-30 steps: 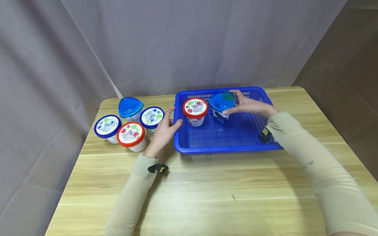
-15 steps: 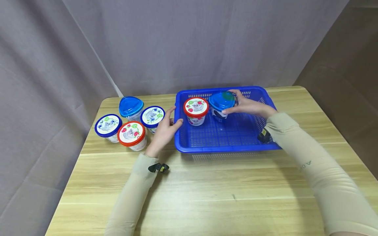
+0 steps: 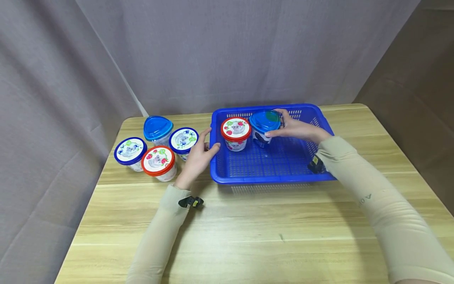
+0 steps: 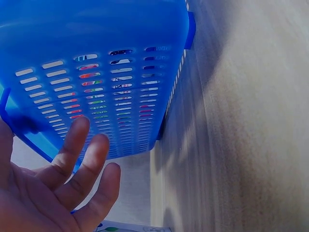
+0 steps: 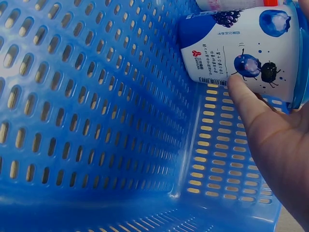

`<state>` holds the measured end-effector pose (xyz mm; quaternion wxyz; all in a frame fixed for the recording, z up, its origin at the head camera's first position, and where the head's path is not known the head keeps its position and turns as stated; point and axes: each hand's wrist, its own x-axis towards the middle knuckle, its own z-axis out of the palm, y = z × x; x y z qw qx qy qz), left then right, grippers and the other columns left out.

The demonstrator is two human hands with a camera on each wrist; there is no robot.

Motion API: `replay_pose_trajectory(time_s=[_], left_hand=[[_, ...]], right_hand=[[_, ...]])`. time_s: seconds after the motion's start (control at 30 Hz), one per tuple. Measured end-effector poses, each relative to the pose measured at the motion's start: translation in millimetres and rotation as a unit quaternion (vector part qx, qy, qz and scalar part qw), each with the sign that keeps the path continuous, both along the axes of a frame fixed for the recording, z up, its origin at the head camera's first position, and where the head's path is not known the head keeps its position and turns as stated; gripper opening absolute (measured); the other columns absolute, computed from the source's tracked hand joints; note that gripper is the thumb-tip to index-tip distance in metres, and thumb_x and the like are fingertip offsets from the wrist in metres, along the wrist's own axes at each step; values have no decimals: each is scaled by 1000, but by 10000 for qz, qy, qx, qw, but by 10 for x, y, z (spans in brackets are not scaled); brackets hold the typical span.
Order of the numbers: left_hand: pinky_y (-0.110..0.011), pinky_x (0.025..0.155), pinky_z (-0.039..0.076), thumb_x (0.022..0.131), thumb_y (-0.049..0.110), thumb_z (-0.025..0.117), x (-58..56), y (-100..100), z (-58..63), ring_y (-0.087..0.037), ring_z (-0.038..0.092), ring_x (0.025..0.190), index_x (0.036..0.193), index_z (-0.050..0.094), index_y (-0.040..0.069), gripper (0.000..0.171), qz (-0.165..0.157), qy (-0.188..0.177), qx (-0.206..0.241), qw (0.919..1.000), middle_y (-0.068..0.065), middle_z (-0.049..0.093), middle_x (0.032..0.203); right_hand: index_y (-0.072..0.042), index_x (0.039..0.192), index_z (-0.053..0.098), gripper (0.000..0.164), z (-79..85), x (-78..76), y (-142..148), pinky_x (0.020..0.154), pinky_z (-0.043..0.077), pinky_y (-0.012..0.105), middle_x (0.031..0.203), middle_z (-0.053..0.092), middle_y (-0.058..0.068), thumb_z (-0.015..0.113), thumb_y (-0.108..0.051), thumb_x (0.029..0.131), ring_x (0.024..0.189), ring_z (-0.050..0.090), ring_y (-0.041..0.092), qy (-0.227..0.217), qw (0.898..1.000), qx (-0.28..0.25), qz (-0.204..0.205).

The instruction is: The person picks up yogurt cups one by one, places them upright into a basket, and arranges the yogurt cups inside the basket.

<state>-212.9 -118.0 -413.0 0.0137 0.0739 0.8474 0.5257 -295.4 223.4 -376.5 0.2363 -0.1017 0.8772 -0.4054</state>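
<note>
My right hand (image 3: 296, 128) grips a yogurt cup (image 3: 261, 137) with a clear blue, rounded-triangular lid, thumb on its near side. Blueberries and a blackberry are printed on its white side in the right wrist view. It is upright inside the blue plastic basket (image 3: 280, 179), close beside a red-lidded cup (image 3: 235, 129). My left hand (image 3: 195, 161) holds the basket's left rim, with the thumb over the edge. The left wrist view shows its other fingers (image 4: 91, 164) spread loosely outside the slotted wall.
Left of the basket stand several cups: two with dark blue rims (image 3: 130, 151), (image 3: 183, 140), a red-rimmed one (image 3: 158, 161) and one with a blue triangular lid (image 3: 157, 127). A grey curtain (image 3: 248, 51) hangs behind the wooden table (image 3: 241, 236).
My right hand has shifted the blue-lidded cup slightly left, closer to the red-lidded cup. My left hand stays at the basket rim.
</note>
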Motion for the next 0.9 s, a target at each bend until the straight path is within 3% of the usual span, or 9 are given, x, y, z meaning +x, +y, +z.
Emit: replay_pose_trajectory(time_s=[0.5,0.7,0.9], left_hand=[[-45,87,55,100,31,61,-3,0,-10,-26,71,92,157,32,15,67,-1,6,-29,10000,-16,72,104],[-42,84,54,99,32,61,-12,-3,-19,-24,69,87,157,33,15,67,54,46,-25,10000,-15,73,98],[-41,85,55,99,33,62,-12,-4,-23,-25,72,91,159,31,13,70,-15,111,75,9999,-17,74,102]], right_hand=[[-23,160,-10,112,-7,3,12,115,19,64,159,16,29,72,-51,89,148,16,44,74,9998,87,180],[-22,160,-2,103,-7,-18,12,112,34,55,154,26,28,73,-42,92,137,42,42,41,9978,-655,6],[-14,160,3,97,17,-46,15,109,40,51,161,17,25,70,-38,95,138,42,41,142,9937,-1076,-283]])
